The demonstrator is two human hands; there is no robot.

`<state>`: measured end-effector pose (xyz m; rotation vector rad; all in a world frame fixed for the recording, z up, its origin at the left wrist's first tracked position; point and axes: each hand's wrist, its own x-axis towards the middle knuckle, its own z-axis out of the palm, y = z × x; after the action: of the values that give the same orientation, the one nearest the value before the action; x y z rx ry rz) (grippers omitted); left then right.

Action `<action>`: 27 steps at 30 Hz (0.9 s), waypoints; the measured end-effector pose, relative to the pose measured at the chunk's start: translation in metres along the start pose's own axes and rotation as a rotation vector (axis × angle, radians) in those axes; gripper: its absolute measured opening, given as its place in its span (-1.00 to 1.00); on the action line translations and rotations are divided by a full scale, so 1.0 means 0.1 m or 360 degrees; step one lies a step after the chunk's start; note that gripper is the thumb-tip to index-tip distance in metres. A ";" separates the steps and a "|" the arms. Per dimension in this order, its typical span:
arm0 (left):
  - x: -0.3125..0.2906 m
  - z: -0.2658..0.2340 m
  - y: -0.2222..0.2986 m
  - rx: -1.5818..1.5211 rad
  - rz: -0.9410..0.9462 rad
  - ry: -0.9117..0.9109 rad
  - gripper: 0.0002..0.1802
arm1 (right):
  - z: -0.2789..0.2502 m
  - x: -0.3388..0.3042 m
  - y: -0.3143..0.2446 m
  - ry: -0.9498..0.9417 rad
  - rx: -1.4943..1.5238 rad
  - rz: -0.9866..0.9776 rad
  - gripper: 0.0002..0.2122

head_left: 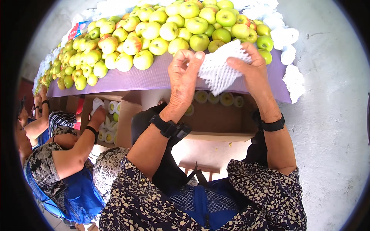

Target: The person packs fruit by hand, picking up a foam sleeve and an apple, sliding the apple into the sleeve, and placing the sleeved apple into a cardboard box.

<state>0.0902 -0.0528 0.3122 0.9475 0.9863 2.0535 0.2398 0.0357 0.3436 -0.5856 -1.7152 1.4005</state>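
Both my hands hold one white foam net sleeve (221, 68) at the front edge of a purple-covered table (154, 77). My left hand (184, 73) pinches its left edge between thumb and fingers. My right hand (250, 67) grips its right side. A big heap of green and yellow apples (165, 29) lies just beyond my hands. Below the table edge an open cardboard box (219, 119) holds a row of apples wrapped in foam nets (216, 98). Black bands sit on both my wrists.
To my left a person in a patterned top reaches a hand (99, 114) into a second cardboard box (115, 119) of wrapped apples. More people sit further left. Loose white foam nets (287, 38) pile at the table's right end. Grey concrete floor (331, 115) lies to the right.
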 end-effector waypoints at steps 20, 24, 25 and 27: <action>0.01 -0.06 -0.05 0.0037 -0.0226 -0.0324 -0.83 | 0.03 -0.01 -0.10 -0.0039 0.0036 0.0104 -0.42; 0.03 0.01 -0.05 -0.0061 -0.0040 -0.0195 -0.76 | 0.03 0.00 0.08 0.0073 -0.0013 0.0227 -0.42; 0.02 0.01 -0.04 -0.0022 -0.0041 -0.0203 -0.73 | 0.09 -0.02 0.01 -0.0067 -0.0039 0.0305 -0.44; 0.00 0.00 -0.03 0.0018 -0.0050 -0.0225 -0.70 | 0.15 -0.03 0.00 -0.0207 -0.0064 0.0382 -0.46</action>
<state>0.0908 -0.0518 0.3097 1.0613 0.9329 1.9281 0.2293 0.0250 0.3426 -0.7575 -1.8259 1.6045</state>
